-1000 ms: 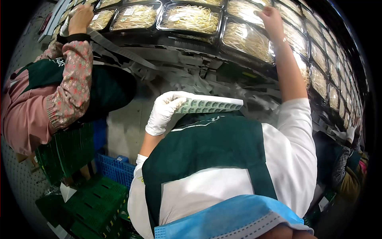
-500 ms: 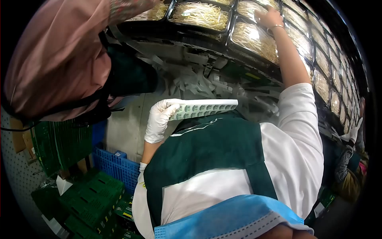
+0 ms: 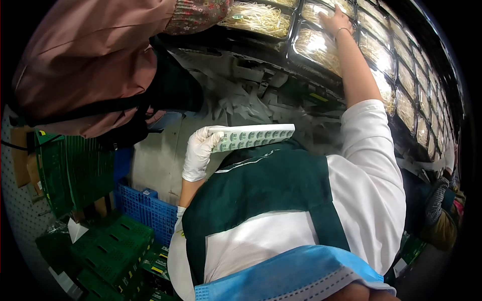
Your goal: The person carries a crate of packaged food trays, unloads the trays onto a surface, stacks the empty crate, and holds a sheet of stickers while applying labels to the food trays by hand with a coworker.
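Note:
My left hand, in a white glove, is closed around one end of a white sheet of green labels, held level in front of my apron. Bare and with a bracelet at the wrist, my right hand reaches out to a film-covered tray of bean sprouts. Its fingers are apart and touch the film; any label under them is hidden. Nearer to me sits another bean sprout tray, its clear film shining under the light. A small green label shows on the bean sprout tray farther left.
Rows of packed trays run along the right. A co-worker's floral sleeve reaches in at upper left. Green crates and a blue crate stand at lower left. Backing strips hang below the trays. Another person's sleeve is at far right.
My right hand has shifted slightly left over the trays. The co-worker's sleeve has moved right, covering the leftmost tray. The label sheet in my left hand has moved a little left.

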Demonstrator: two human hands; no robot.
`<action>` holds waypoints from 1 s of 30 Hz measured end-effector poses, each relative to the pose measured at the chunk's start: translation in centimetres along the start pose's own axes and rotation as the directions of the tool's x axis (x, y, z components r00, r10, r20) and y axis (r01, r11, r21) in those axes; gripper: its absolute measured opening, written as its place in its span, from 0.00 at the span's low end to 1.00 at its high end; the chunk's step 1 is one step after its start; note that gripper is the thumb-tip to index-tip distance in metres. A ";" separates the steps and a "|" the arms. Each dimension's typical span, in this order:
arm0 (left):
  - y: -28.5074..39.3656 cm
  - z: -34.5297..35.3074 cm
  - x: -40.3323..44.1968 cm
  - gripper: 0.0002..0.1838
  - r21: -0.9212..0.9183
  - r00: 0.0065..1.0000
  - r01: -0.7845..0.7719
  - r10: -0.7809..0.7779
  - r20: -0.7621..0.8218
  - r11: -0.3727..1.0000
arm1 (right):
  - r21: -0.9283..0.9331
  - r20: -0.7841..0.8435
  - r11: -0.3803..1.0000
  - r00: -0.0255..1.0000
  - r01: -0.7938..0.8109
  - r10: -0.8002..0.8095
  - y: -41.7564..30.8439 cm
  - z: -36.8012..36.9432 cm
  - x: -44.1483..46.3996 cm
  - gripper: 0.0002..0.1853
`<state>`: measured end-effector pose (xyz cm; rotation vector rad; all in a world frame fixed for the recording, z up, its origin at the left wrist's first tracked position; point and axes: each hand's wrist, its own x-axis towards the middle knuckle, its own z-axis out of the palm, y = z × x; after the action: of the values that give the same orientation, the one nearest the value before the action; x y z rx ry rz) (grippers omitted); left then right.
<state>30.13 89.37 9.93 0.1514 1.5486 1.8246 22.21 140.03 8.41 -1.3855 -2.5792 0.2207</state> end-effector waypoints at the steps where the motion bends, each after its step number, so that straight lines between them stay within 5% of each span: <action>1: -0.1 0.0 -0.1 0.08 0.001 1.000 -0.005 0.005 0.002 1.000 | 0.052 0.002 0.998 1.000 0.024 -0.024 1.0 0.5 1.1 0.44; 2: -0.2 -0.1 -0.2 0.08 -0.002 1.000 -0.015 0.015 -0.013 1.000 | 0.101 0.002 0.994 0.999 0.051 -0.052 1.6 0.5 1.5 0.44; 4: -0.5 -0.1 -0.3 0.08 -0.015 0.999 -0.029 0.029 -0.033 0.999 | 0.487 -0.274 0.838 0.954 0.248 -0.123 2.7 0.9 1.5 0.41; 6: -0.7 0.1 -0.2 0.08 -0.023 0.998 -0.043 0.042 -0.049 0.999 | 0.759 -0.144 0.607 0.971 0.234 -0.194 2.8 -0.1 0.4 0.35; 7: -0.7 0.1 -0.2 0.07 -0.027 0.998 -0.044 0.042 -0.050 0.999 | 0.759 -0.145 0.607 0.970 0.235 -0.195 2.7 -0.2 -0.4 0.35; 9: -0.6 0.2 -0.2 0.07 -0.030 0.998 -0.033 0.032 -0.053 0.999 | 0.353 -0.224 0.860 0.926 0.369 -0.305 2.5 -0.4 -1.8 0.27; 12: -0.8 0.2 0.1 0.08 -0.024 0.998 -0.021 0.020 -0.058 0.999 | 0.220 -0.196 0.893 0.915 0.392 -0.353 1.2 -1.7 -3.5 0.26; 17: -0.6 -0.2 0.6 0.08 -0.006 1.000 -0.007 0.007 -0.026 1.000 | 0.250 -0.224 0.880 0.908 0.405 -0.354 1.0 -1.1 -2.9 0.25; 20: -0.9 -0.2 0.8 0.07 -0.001 0.999 0.005 -0.005 -0.033 1.000 | 0.083 -0.264 0.833 0.818 0.547 -0.510 1.7 -0.8 -3.7 0.24; 22: -1.2 -0.3 1.1 0.07 -0.001 0.999 -0.001 0.001 -0.050 1.000 | -0.024 -0.046 0.873 0.872 0.487 -0.488 0.7 -2.6 -6.4 0.23; 27: -0.4 -0.3 1.1 0.06 -0.022 1.000 0.000 0.000 -0.010 1.000 | -0.061 -0.180 0.748 0.730 0.661 -0.660 0.4 -2.4 -7.1 0.21; 30: -0.3 -0.4 1.0 0.06 -0.019 1.000 -0.022 0.022 0.014 1.000 | 0.067 -0.194 0.785 0.779 0.616 -0.596 0.6 -3.2 -7.1 0.23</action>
<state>29.34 89.59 9.17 0.1726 1.5250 1.8507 27.32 134.60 10.55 -0.4423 -2.6543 0.1506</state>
